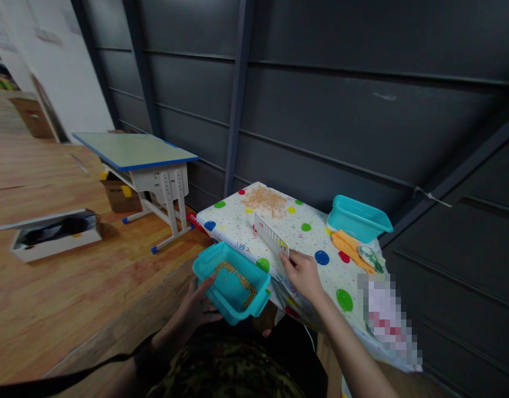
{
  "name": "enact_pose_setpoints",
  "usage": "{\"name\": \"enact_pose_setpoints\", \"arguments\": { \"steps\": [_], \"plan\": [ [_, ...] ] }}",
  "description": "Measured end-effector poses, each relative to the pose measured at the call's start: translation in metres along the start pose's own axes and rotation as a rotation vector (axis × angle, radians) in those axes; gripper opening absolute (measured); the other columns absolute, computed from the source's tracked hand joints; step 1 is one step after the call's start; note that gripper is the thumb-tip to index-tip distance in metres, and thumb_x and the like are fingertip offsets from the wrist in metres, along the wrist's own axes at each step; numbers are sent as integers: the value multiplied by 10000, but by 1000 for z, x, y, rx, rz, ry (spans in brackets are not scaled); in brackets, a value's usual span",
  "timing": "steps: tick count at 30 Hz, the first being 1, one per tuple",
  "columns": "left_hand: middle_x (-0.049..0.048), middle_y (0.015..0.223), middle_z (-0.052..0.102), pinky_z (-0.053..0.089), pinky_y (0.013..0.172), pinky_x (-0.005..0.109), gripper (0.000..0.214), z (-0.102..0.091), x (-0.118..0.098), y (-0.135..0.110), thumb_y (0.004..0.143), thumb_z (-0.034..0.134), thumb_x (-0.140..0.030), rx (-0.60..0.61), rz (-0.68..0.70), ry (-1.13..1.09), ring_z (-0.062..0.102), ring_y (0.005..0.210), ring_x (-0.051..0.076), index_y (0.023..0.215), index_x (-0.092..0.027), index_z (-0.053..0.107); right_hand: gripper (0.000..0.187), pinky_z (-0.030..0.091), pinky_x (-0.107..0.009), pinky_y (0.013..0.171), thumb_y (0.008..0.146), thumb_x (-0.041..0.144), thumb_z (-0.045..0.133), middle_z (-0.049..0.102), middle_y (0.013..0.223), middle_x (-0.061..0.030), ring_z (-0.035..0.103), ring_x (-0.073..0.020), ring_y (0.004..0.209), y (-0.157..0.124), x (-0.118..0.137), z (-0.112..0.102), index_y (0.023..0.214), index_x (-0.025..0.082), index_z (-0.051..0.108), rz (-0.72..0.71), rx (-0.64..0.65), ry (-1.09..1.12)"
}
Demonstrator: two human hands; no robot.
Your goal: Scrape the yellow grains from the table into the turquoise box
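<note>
Turquoise tub [229,287] in left hand [197,301]

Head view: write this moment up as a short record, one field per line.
Left grip: holding a turquoise tub by its side
Tub contents: yellowish grains in a bent band
Right grip: holding a white slotted piece by its near end
Tablecloth: white, with coloured dots
On the cloth: spread of pale grains, second turquoise tub, orange item
</note>
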State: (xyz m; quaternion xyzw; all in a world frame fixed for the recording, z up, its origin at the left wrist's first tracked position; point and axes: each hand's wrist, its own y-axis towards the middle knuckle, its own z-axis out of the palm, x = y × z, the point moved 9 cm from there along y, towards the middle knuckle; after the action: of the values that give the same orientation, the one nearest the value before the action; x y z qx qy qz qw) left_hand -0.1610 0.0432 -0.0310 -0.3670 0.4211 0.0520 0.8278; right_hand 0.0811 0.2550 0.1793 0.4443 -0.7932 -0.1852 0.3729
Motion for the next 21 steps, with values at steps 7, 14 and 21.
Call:
{"name": "enact_pose_setpoints", "arguments": {
  "steps": [7, 14, 21],
  "plan": [
    [245, 1603, 876, 857, 895, 592, 1057, 2, -3, -1, 1168, 911, -618, -61, -44, 3, 1009, 1029, 434, 2018, -360, 337, 483, 660, -359, 628, 1293, 461, 636, 877, 769, -66, 797, -270, 602, -27, 23, -12, 953, 286, 931, -46, 35, 64],
    [273, 1639, 827, 840, 792, 503, 962, 10, -14, -18, 1210, 852, -573, -79, -25, 29, 996, 967, 401, 2002, -317, 367, 350, 763, -344, 746, 1306, 289, 671, 999, 1040, -104, 960, -286, 792, -54, 60, -13, 1251, 281, 1016, -195, -17, 156],
    [247, 1637, 839, 849, 860, 581, 1038, 2, -4, -5, 1157, 920, -605, -65, -26, 17, 985, 977, 417, 1991, -351, 357, 638, 526, -320, 580, 1333, 484, 643, 724, 614, -25, 629, -195, 485, -26, 38, -19, 754, 268, 798, -95, -65, 61]
  ]
}}
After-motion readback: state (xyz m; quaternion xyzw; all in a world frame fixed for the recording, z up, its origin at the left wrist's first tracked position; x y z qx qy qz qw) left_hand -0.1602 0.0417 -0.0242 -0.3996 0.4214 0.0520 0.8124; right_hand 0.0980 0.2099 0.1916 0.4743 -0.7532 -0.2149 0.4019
